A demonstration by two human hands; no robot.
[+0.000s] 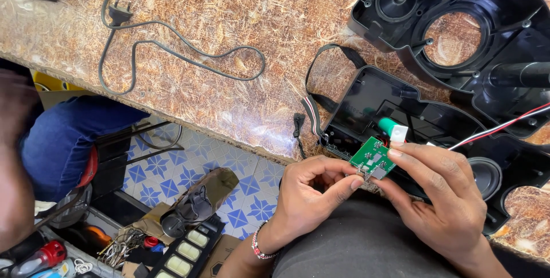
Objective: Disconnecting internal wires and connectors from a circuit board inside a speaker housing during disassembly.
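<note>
At table edge, head view: both hands hold a small green circuit board [373, 158] just over the open black speaker shell [412, 106]. Left hand [312, 192] pinches the board's lower corner between thumb and forefinger, grip closed on it. Right hand [444, 195] steadies the other side, fingertips [395, 153] pressed on the board's edge, grip closed too. Board sits tilted, near the shell's front rim, beside a green-and-white plug part [393, 129]. Red, white and black wires [504, 124] run off to the right across the shell. Grey ribbon cable [312, 112] hangs at the shell's left side. Black power cord [172, 49] lies loose on the table [240, 100], well apart. Step looks like inspecting or positioning the board; next move likely needs fine two-finger control and care with the wires.
</note>
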